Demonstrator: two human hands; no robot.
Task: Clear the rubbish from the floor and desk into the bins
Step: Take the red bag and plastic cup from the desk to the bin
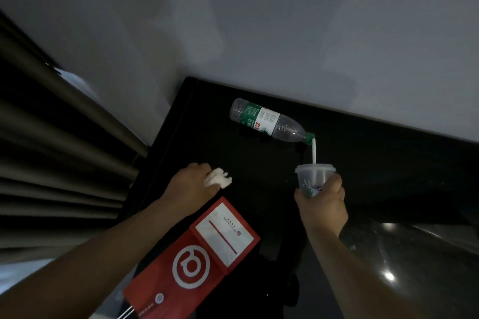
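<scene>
My left hand (193,181) grips a crumpled white tissue (218,178) just above the black desk (197,137). My right hand (324,202) holds a clear plastic cup (312,176) with a lid and a white straw (314,151) upright over the desk. An empty plastic water bottle (268,120) with a green-and-white label and green cap lies on its side near the wall, its cap close to the straw's tip.
A red paper bag (197,259) with a white logo lies flat at the desk's front edge, under my left forearm. Brown curtains (51,163) hang on the left. A pale wall (285,21) backs the desk. Dark glossy floor (401,267) shows lower right.
</scene>
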